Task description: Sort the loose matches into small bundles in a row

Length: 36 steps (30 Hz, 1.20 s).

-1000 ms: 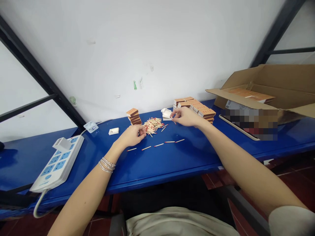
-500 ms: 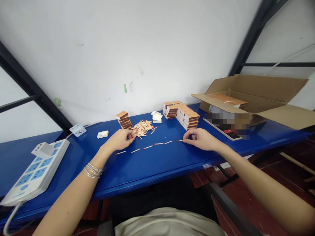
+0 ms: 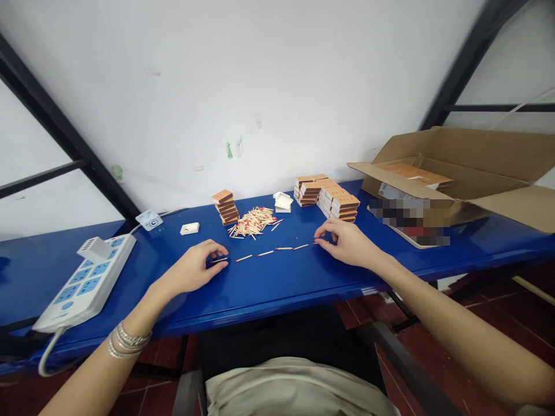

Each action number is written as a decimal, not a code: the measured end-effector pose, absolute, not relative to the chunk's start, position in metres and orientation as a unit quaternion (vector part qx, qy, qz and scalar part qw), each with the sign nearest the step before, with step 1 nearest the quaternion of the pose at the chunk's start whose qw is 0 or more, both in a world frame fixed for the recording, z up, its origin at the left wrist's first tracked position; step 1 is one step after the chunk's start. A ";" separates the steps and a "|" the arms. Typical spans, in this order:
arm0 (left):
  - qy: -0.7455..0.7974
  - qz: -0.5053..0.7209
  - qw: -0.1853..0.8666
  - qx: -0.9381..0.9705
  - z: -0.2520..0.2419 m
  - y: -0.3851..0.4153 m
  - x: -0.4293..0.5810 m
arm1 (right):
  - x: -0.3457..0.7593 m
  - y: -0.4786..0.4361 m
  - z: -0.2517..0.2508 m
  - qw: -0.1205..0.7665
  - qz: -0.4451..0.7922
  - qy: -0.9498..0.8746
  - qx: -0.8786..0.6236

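Note:
Several red-tipped matches, such as this match [image 3: 265,253], lie end to end in a row across the blue table [image 3: 277,283]. My left hand [image 3: 197,266] is at the row's left end, thumb and fingers apart on either side of the leftmost match [image 3: 219,260]. At the right end, my right hand [image 3: 347,242] pinches a match, with only its red head showing beside the fingertips. Behind the row is a loose pile of matches [image 3: 254,222]. A stack of matchboxes [image 3: 225,207] stands just behind that pile's left side.
White matchbox trays [image 3: 283,202] and a larger block of matchboxes [image 3: 338,199] stand toward the wall. An open cardboard box [image 3: 468,156] and a partly blurred flat object [image 3: 407,222] are on the right. A power strip [image 3: 93,283] and a single tray [image 3: 189,229] are on the left.
My left hand has moved from the pile's edge down and left to the leftmost match, its fingers parting. My right hand has shifted slightly left with its match, narrowing the gap. The view has shifted.

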<state>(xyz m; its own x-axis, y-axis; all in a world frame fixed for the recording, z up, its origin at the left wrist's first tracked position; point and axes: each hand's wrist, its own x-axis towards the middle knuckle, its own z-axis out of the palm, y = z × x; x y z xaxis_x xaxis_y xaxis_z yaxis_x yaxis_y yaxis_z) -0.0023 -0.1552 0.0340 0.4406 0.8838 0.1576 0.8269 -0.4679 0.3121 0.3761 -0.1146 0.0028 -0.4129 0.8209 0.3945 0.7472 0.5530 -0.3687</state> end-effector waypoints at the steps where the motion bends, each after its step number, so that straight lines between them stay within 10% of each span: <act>1: 0.505 0.152 0.086 0.845 0.030 -0.157 -0.003 | 0.367 -0.117 0.005 0.282 0.064 -0.848 -0.445; 21: 0.553 0.155 0.086 0.814 0.023 -0.171 -0.049 | 0.162 -0.118 0.013 0.188 0.151 -0.932 -0.269; 36: 0.554 0.166 0.067 0.813 0.017 -0.179 -0.052 | 0.268 -0.100 0.012 0.180 0.156 -0.904 -0.356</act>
<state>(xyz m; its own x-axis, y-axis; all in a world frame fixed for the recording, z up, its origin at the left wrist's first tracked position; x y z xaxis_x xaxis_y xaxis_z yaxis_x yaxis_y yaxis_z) -0.0518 -0.1787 0.0168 0.3306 0.9232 0.1961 0.8787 -0.3769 0.2930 0.2685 -0.0995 0.0121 -0.6820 0.6995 0.2134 0.5876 0.6978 -0.4096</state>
